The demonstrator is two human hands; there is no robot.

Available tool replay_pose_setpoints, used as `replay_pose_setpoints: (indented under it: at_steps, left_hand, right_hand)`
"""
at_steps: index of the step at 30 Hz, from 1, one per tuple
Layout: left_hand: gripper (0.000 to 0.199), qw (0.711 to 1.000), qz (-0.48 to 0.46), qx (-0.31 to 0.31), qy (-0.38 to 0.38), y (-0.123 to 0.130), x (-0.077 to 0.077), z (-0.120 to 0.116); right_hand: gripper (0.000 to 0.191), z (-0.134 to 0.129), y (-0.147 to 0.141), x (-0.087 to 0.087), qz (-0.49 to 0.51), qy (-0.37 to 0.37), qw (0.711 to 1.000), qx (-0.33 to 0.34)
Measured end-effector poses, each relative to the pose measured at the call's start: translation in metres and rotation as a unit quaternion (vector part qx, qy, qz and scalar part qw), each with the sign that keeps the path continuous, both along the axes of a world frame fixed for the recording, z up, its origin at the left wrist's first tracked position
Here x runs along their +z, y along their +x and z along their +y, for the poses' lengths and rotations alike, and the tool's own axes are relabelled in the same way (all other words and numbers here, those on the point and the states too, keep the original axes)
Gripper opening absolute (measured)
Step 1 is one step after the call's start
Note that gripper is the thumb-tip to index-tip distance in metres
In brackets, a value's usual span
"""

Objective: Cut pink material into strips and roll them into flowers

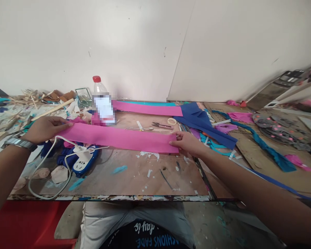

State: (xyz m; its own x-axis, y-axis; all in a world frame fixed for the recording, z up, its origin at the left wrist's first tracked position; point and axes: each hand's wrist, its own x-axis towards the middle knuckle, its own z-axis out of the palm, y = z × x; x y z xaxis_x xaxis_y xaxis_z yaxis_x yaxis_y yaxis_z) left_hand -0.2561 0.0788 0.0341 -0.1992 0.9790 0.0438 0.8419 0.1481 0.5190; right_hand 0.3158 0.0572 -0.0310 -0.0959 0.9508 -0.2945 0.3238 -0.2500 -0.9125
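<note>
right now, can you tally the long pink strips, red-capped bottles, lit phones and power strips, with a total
Long pink strips: 2
Red-capped bottles: 1
Lit phones: 1
Power strips: 1
Total: 5

Pink fabric strip [119, 138], red bottle cap [96, 79], blue-and-white power strip [83, 165]

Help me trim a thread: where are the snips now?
In the head view, the snips lie slightly right of centre, beside the pale ring, beyond the held pink strip.

workshop | pink cloth strips [124, 138] | thread snips [167, 126] | wood scraps [31, 98] | stained worktable [137, 181]
</note>
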Motion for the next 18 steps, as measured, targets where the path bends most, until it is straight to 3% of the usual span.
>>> replay_pose_setpoints:
  at_steps: [4,8,11,13,15,17,18]
  left_hand:
    - [0.061,0.988,0.148,0.045,-0.015,-0.010,0.006,0.005]
    - [0.059,0.981,0.189,0.034,-0.039,-0.021,0.011,0.015]
    - [0.060,0.977,0.206,0.056,0.016,-0.017,0.027,0.013]
    - [0.054,0.968,0.208,0.092,0.104,0.002,0.044,0.002]
    - [0.049,0.953,0.200,0.081,0.214,0.037,0.060,-0.018]
    - [0.043,0.933,0.183,-0.018,0.308,0.086,0.065,-0.041]
    - [0.040,0.928,0.165,-0.096,0.321,0.114,0.063,-0.053]
  right_hand:
    - [0.046,0.004,-0.020,-0.001,-0.049,0.030,0.998,0.035]
    - [0.060,0.008,-0.042,-0.005,-0.086,0.054,0.993,0.063]
    - [0.061,0.010,-0.052,-0.007,-0.110,0.080,0.987,0.084]
    - [0.062,0.010,-0.054,-0.005,-0.131,0.099,0.982,0.091]
    - [0.064,0.010,-0.054,-0.001,-0.148,0.113,0.978,0.095]
    - [0.064,0.011,-0.053,0.001,-0.164,0.125,0.974,0.093]
    - [0.062,0.012,-0.052,0.001,-0.173,0.132,0.972,0.088]
